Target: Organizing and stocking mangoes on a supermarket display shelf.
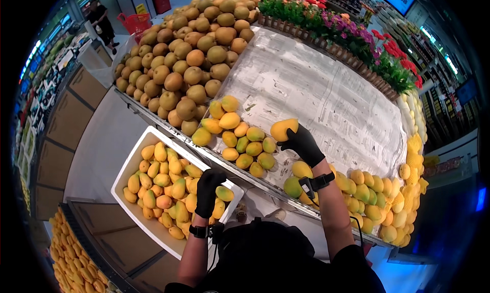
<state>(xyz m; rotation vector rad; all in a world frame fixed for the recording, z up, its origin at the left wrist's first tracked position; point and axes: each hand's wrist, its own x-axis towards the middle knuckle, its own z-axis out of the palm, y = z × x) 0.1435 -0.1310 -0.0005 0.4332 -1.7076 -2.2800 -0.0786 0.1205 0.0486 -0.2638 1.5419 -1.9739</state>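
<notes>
My right hand (305, 144), in a black glove, holds a large yellow mango (283, 129) by its right side above the paper-lined display stand (291, 78). To its left several yellow and green mangoes (245, 147) lie grouped on the stand. Over the inner right part of a white foam box (132, 155) is my left hand (208, 191), also gloved in black. Its fingers are curled and mostly hidden. A green-yellow mango (224, 193) shows right beside it; whether the hand grips that mango is unclear. Many more mangoes (164, 185) fill the box.
Brown round pears (180, 63) are heaped on the stand's far left. A small wooden fence (325, 44) with flowers (340, 26) borders its back. More mangoes (363, 193) line the right front. A metal rim (264, 185) edges the stand. Far left, a person (100, 23) stands near a red basket (136, 23).
</notes>
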